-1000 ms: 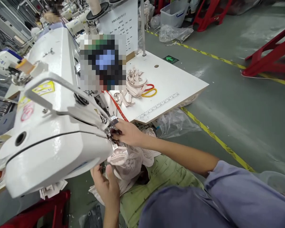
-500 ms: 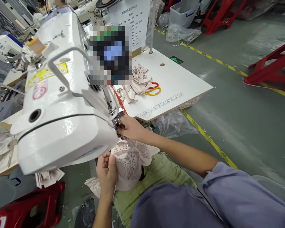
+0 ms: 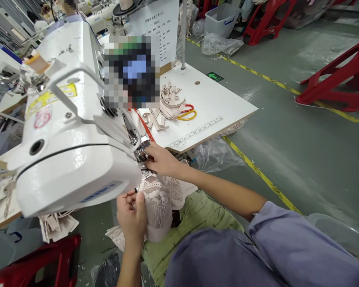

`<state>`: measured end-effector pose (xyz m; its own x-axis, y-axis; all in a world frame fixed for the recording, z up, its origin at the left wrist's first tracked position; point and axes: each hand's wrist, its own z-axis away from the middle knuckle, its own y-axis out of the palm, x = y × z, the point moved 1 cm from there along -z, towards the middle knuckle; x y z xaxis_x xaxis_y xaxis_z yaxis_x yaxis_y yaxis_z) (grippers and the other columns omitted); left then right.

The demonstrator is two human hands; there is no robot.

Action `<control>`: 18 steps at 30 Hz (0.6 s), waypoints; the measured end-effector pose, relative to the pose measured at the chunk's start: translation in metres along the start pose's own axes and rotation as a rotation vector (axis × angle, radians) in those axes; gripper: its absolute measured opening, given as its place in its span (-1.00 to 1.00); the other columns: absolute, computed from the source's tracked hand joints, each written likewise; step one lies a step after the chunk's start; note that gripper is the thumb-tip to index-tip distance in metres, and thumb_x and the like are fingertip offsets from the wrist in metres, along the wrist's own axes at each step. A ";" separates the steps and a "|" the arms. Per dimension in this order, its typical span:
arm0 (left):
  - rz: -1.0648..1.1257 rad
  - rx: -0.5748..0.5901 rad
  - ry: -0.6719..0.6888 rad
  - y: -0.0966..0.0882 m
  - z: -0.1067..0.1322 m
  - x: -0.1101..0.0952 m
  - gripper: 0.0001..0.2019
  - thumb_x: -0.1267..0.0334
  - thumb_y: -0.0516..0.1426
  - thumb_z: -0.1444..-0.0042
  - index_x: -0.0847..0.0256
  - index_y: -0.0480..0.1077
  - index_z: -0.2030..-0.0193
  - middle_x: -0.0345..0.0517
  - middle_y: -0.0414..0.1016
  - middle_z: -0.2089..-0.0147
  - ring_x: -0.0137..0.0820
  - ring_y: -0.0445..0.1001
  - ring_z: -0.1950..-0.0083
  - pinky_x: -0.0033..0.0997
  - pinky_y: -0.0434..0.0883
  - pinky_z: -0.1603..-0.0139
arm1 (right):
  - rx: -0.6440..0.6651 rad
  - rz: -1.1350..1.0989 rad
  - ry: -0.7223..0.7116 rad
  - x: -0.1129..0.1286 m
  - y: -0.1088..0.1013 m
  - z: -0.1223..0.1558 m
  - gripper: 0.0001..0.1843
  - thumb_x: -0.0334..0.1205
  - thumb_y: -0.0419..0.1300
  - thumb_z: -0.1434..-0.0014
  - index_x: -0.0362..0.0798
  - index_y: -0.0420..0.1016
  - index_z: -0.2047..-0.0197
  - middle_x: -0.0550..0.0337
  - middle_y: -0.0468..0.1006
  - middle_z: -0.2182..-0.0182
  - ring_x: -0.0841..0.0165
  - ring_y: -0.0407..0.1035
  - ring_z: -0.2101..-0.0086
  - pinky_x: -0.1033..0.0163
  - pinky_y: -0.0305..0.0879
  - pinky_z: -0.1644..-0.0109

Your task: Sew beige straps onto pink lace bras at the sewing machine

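A glossy white sewing machine (image 3: 68, 131) with a rounded, enamel-smooth head fills the near left, a yellow warning sticker on its top and a bent white thread guard over it. Below its lower edge a red plastic stool (image 3: 42, 263) stands on the floor. Just under the machine's needle end, the left hand (image 3: 132, 217) comes up from below with the wrist straight and the thumb laid over the fingers; its grip is closed, pinching the edge of a pale pink lace garment (image 3: 160, 203), a soft piece of openwork floral mesh that bunches and hangs toward the lap. To the right of the needle end, the right hand (image 3: 161, 160) reaches in with the forearm stretched out long, fingers bunched and pressed against the metal presser parts; whether that grip holds anything I cannot tell. Beyond the machine head, on the flat white surface (image 3: 221, 103), lie a loose heap of beige straps (image 3: 167, 101) and red and yellow loops (image 3: 187, 113), beside a printed ruler strip along its edge.
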<state>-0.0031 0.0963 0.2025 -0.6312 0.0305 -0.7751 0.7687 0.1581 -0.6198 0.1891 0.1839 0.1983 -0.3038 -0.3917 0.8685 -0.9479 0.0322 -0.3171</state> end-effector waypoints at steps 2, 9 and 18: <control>0.017 0.037 -0.058 0.000 -0.004 0.002 -0.59 -0.02 0.20 -0.09 0.21 0.30 0.05 -0.05 0.53 0.23 -0.31 0.54 0.28 -0.36 0.43 0.29 | -0.007 0.008 0.013 0.000 0.002 0.000 -0.86 -0.45 0.14 -0.04 -0.06 0.41 0.31 0.16 0.39 0.15 0.37 0.30 0.26 0.28 0.24 0.17; 0.457 0.591 -0.451 0.005 0.001 -0.001 -0.41 -0.15 0.24 -0.02 0.27 0.41 -0.04 0.15 0.58 0.03 -0.05 0.54 -0.02 -0.12 0.45 0.01 | 0.026 -0.080 0.070 0.009 -0.006 0.009 -0.95 -0.32 0.19 -0.14 -0.10 0.40 0.35 0.14 0.40 0.14 0.43 0.28 0.33 0.28 0.20 0.22; 0.836 1.074 -0.548 0.065 0.076 0.007 -0.23 -0.36 0.24 0.18 0.36 0.53 0.08 0.16 0.60 0.27 -0.01 0.59 0.13 -0.05 0.46 0.02 | 0.274 -0.239 0.186 0.031 -0.046 0.048 -0.85 -0.22 0.21 -0.16 -0.07 0.35 0.38 0.31 0.34 0.42 0.49 0.21 0.46 0.35 0.14 0.37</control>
<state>0.0503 0.0320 0.1477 -0.0436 -0.6673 -0.7435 0.7438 -0.5185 0.4218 0.2276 0.1257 0.2213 -0.1136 -0.1848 0.9762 -0.9408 -0.2958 -0.1655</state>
